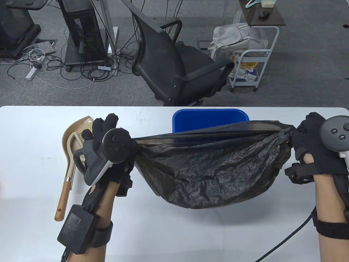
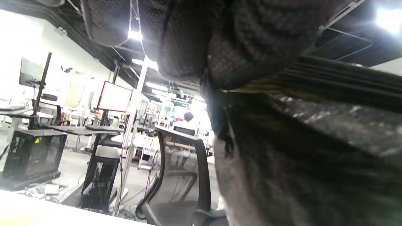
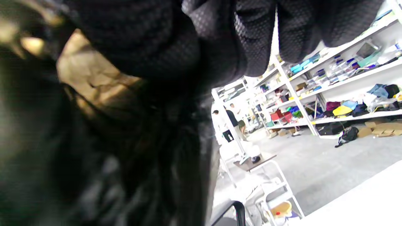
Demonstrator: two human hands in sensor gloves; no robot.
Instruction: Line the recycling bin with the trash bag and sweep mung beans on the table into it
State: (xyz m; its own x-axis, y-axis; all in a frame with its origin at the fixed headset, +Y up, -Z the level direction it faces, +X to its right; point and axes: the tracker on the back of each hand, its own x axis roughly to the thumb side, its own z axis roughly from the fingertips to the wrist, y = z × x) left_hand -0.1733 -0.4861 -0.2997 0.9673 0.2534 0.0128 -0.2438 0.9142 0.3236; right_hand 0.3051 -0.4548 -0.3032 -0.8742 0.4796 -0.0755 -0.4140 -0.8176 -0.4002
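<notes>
Your left hand grips one end of the black trash bag, the film gathered into a bunch beside the tracker; in the left wrist view your fingers are curled over the bunched plastic, which runs out from directly under them. Your right hand grips the opposite end, and in the right wrist view its fingers are closed down on the dark film. Between your hands the bag's upper edge is pulled taut and level, while the body sags in a crumpled pouch above the white bench, throwing a shadow on it. The blue recycling bin stands at the far edge of the bench near its middle, behind the stretched bag; the bag's upper edge crosses in front of the bin's near rim, and you cannot tell from these views whether they touch. A tan dustpan with a wooden-handled brush lies toward the left edge of the bench, partly under your left hand. No brand, label or legible writing can be made out on the bag, bin or dustpan. No mung beans can be distinguished on the bench.
</notes>
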